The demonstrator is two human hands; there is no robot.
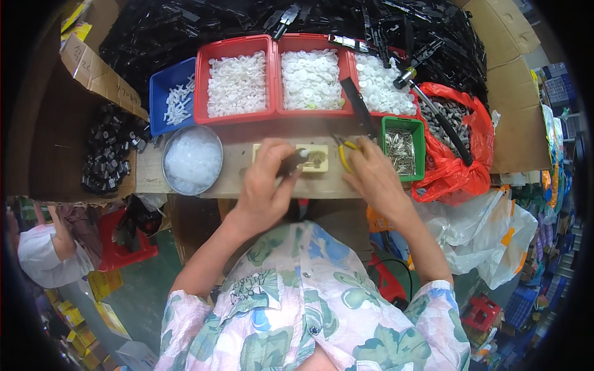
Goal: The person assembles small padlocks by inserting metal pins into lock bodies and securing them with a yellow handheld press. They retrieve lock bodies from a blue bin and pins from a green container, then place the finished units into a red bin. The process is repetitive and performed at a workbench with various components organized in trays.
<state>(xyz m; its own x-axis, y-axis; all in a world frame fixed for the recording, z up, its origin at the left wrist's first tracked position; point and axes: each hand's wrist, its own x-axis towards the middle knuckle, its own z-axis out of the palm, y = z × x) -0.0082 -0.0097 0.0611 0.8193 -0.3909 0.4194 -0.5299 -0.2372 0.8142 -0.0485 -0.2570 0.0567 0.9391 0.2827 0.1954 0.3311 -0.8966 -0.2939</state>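
Note:
My left hand is closed on a small dark cylindrical part with a white tip, held over a cream block. A hollow shows in the block's right half; my fingers and the part hide some of the rest. To the right, my right hand is closed around yellow-handled pliers. Their thin dark jaws point away from me, just beyond the block's right end. Both hands are at the front of the workbench.
Red trays of white plastic discs stand behind, beside a blue tray of white pieces. A round dish and a box of black parts are left. A green tray of metal pins, a red bag and a hammer are right.

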